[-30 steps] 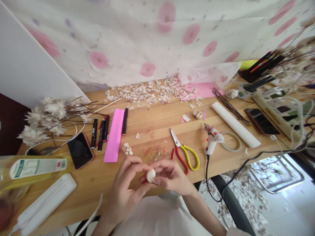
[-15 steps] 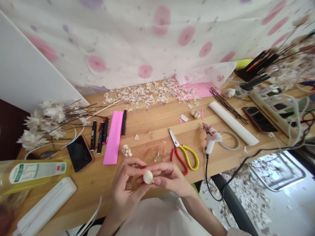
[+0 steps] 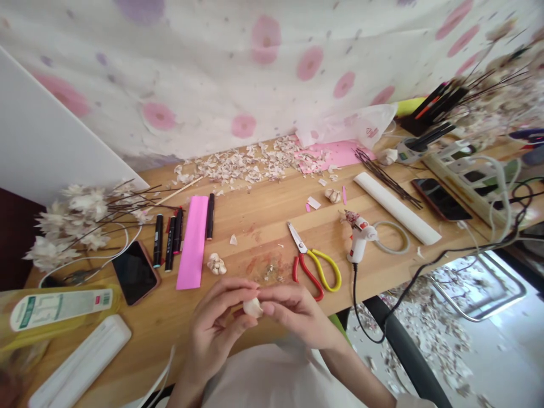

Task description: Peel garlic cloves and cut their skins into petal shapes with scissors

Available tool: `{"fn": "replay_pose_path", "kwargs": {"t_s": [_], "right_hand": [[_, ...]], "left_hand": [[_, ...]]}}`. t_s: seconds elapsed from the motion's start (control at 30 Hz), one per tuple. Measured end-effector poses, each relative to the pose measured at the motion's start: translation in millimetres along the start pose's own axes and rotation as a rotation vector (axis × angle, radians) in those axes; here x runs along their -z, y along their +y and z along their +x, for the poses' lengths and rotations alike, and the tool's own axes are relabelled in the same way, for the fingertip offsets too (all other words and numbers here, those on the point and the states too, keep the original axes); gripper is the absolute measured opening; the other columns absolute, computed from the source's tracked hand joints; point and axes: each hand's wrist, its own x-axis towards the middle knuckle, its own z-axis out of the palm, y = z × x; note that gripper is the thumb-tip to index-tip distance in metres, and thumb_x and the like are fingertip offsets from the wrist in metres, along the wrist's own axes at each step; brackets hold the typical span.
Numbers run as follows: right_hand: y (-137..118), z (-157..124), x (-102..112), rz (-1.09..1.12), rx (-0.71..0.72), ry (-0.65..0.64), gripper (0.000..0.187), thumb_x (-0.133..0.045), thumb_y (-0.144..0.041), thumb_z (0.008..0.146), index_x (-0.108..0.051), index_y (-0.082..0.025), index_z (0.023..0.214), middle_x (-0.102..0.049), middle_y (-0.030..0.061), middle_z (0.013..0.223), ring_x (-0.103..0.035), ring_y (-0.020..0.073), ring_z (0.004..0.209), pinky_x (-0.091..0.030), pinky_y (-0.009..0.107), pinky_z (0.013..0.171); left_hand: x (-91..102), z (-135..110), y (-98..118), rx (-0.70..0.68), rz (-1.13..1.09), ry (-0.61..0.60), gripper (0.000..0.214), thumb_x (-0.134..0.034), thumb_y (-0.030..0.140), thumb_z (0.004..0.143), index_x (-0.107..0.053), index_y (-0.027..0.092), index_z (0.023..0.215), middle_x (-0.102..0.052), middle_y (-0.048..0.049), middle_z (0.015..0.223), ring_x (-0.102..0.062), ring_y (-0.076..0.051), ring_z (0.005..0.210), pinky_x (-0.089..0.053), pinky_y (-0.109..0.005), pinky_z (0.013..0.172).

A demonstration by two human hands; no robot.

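In the head view, a small pale garlic clove (image 3: 253, 307) is pinched between my two hands above the table's front edge. My left hand (image 3: 219, 323) grips it from the left with thumb and fingertips. From the right, the thumb and forefinger of my right hand (image 3: 297, 314) press on it. Part of the clove is hidden by my fingers. A broken garlic bulb (image 3: 216, 264) lies just beyond my left hand. Scissors (image 3: 306, 255) with red and yellow handles rest, blades spread, beyond my right hand. Small scraps (image 3: 271, 272) lie between them.
A white glue gun (image 3: 358, 241) stands right of the scissors, its cord over the edge. Another garlic bulb (image 3: 332, 195), a pink paper strip (image 3: 193, 243), markers (image 3: 169, 243), a phone (image 3: 135, 272) and a bottle (image 3: 59, 311) lie around. Peel flakes (image 3: 246, 164) cover the back.
The clove has been turned between my fingers, and its rounded face now points another way. My fingertips have shifted slightly around it. The whole view has moved a little.
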Motion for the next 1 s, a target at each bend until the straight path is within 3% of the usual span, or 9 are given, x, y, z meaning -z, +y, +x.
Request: {"fn": "replay_pose_path", "kwargs": {"t_s": [0.17,0.33,0.53,0.73,1.0], "right_hand": [[-12.5,-3.8,-1.5,-0.174,-0.026,-0.049,0.026,-0.053,-0.027,0.102,-0.073,-0.024,0.119,-0.077,0.0021,0.095,-0.069,0.0130,0.087,-0.052,0.021,0.081],[-17.2,-4.9,-3.7,-0.276,-0.068,-0.049,0.029,-0.051,-0.032,0.102,-0.076,-0.017,0.108,-0.075,0.0043,0.089,-0.067,0.0163,0.083,-0.050,0.024,0.074],[-14.8,-0.3,-2.7,-0.271,-0.097,-0.014,0.026,-0.065,-0.035,0.094,-0.075,-0.021,0.114,-0.075,0.0030,0.093,-0.066,0.0158,0.083,-0.048,0.023,0.073],[-13.8,4.2,1.9,-0.188,-0.102,-0.059,0.026,-0.061,-0.036,0.097,-0.077,-0.018,0.107,-0.075,0.0042,0.087,-0.068,0.0154,0.080,-0.050,0.024,0.075],[-15.9,3.0,3.6,-0.322,-0.121,-0.075,0.029,-0.052,-0.024,0.100,-0.069,-0.022,0.124,-0.075,0.0048,0.103,-0.069,0.0196,0.094,-0.053,0.029,0.083]], "left_hand": [[12.5,1.2,-6.8,-0.026,0.001,-0.099,0.022,-0.067,0.035,0.091,-0.072,0.030,0.111,-0.070,-0.0021,0.108,-0.066,-0.015,0.097,-0.056,-0.022,0.083],[19.0,4.7,-7.6,-0.046,0.012,-0.160,0.025,-0.064,0.037,0.092,-0.072,0.031,0.115,-0.071,-0.0015,0.108,-0.066,-0.016,0.097,-0.055,-0.023,0.085],[21.7,9.4,-5.0,-0.031,0.068,-0.191,0.025,-0.066,0.035,0.091,-0.072,0.032,0.115,-0.071,-0.0013,0.108,-0.066,-0.015,0.097,-0.054,-0.021,0.083],[22.4,12.6,-8.4,0.001,0.004,-0.195,0.025,-0.067,0.039,0.090,-0.074,0.032,0.112,-0.072,-0.0037,0.104,-0.068,-0.018,0.092,-0.057,-0.025,0.080],[20.1,6.6,-15.3,0.175,-0.038,-0.093,0.022,-0.073,0.037,0.085,-0.077,0.030,0.105,-0.073,-0.0056,0.105,-0.069,-0.021,0.098,-0.057,-0.027,0.083]]}}
